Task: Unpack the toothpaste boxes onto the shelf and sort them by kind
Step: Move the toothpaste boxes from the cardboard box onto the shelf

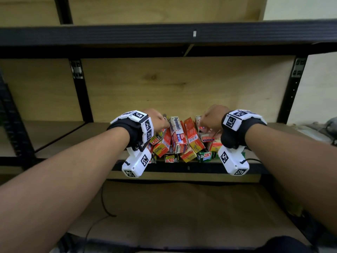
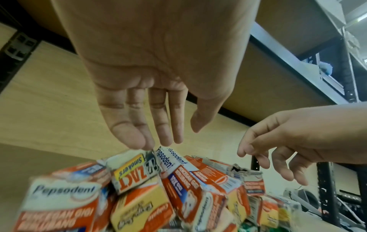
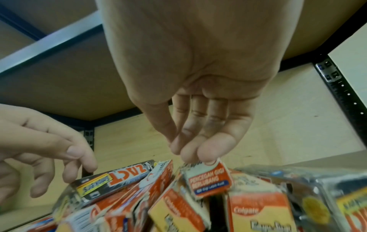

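Both hands (image 1: 156, 118) (image 1: 213, 115) over toothpaste boxes (image 1: 179, 141) at shelf (image 1: 187, 168) edge

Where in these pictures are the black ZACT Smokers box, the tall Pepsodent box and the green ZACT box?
black ZACT Smokers box (image 2: 132, 176), left wrist view, on its orange logo.
tall Pepsodent box (image 1: 177, 133), head view, on its white top face.
green ZACT box (image 1: 205, 155), head view, on its front end.

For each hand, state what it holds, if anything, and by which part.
The right hand pinches a Pepsodent box by its top end. The left hand holds nothing; its fingertips just reach the pile.
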`<state>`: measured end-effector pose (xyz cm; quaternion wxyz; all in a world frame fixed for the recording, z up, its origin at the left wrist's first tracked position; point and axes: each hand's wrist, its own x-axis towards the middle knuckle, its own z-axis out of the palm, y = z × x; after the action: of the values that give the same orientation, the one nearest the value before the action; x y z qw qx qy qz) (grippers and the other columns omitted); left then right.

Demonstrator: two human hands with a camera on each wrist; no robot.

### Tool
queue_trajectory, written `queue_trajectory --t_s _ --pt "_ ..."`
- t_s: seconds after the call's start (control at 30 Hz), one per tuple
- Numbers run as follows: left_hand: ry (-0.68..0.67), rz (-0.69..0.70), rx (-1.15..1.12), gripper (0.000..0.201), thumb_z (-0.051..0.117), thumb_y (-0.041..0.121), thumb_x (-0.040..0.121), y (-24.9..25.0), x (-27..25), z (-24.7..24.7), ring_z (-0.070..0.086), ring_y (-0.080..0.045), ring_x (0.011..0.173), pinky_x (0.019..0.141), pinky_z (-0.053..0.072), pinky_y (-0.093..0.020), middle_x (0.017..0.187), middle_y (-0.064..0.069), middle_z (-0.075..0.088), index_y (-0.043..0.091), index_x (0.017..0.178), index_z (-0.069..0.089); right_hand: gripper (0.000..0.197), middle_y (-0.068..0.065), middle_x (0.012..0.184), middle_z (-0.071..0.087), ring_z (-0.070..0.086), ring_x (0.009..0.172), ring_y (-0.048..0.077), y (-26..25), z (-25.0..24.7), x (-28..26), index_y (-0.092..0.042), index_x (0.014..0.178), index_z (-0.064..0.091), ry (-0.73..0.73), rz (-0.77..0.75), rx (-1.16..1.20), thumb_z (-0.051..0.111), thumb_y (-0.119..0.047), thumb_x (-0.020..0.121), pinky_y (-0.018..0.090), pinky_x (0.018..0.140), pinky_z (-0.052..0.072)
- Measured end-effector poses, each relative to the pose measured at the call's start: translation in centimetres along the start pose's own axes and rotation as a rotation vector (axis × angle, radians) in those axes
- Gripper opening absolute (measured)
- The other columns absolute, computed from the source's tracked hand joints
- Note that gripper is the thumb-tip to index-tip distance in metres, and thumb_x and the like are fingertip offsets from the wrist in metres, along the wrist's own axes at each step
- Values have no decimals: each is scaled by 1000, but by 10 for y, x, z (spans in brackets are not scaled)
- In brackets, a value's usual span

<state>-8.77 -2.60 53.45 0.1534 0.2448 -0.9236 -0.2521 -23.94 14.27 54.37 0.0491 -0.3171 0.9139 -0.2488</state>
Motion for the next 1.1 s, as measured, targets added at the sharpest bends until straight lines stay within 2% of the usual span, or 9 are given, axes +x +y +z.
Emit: queue_trajectory --t_s 0.07,0.13,0.2,0.37,0.47,0.57,0.67,0.83,1.1 --pt "0 -2 -17 24 65 35 88 -4 -12 6 61 -17 66 67 55 -28 89 -3 75 14 90 77 26 4 86 77 74 83 25 -5 7 -16 -6 86 77 -27 -3 -38 59 -24 91 44 80 60" --pt "-25 -16 -31 24 65 36 87 -11 -23 15 62 -17 66 65 55 -30 87 -2 76 15 88 76 25 3 80 77 74 80 25 -5 17 -31 -9 79 77 -45 -13 -30 61 -25 88 46 81 60" --pt "-47 -44 -81 22 66 35 86 -19 -36 26 61 -19 62 57 51 -27 85 -2 75 15 87 75 23 4 80 77 73 71 23 -1 29 -44 -8 88 77 -93 -13 -27 61 -24 89 42 81 59" --pt "-139 -102 -115 18 62 33 91 -44 -67 59 61 -18 61 57 53 -28 84 1 72 19 92 73 22 1 68 74 63 43 13 9 72 -69 -9 104 73 -305 72 23 54 -15 95 24 48 52" --pt "-212 -148 -162 18 64 31 90 -65 -81 84 61 -21 64 53 49 -26 82 0 70 15 93 71 20 1 66 72 62 41 12 23 107 -77 -10 99 73 -359 84 17 53 -12 97 19 41 48" --pt "-253 -181 -142 20 65 34 89 -89 -92 112 67 -20 67 59 56 -29 83 1 74 16 96 72 18 7 82 74 65 48 16 36 146 -82 -12 99 70 -494 92 -7 52 -10 96 21 44 50" --pt "-304 -216 -152 21 62 30 91 -109 -100 140 65 -18 65 58 54 -27 81 2 72 15 98 73 18 10 78 70 59 53 24 49 181 -88 -7 101 68 -529 171 52 52 -11 96 23 45 47" --pt "-424 -302 -158 23 61 28 90 -146 -108 190 65 -21 65 55 53 -26 81 0 70 11 101 72 25 5 75 69 64 52 16 75 245 -86 -4 114 67 -538 171 14 60 -10 91 22 45 48" --pt "-581 -427 -182 18 60 20 91 -205 -125 278 60 -25 64 52 50 -26 88 -8 71 6 100 68 31 11 79 66 55 51 22 118 339 -83 1 126 56 -832 329 -12 49 -12 99 27 54 49"
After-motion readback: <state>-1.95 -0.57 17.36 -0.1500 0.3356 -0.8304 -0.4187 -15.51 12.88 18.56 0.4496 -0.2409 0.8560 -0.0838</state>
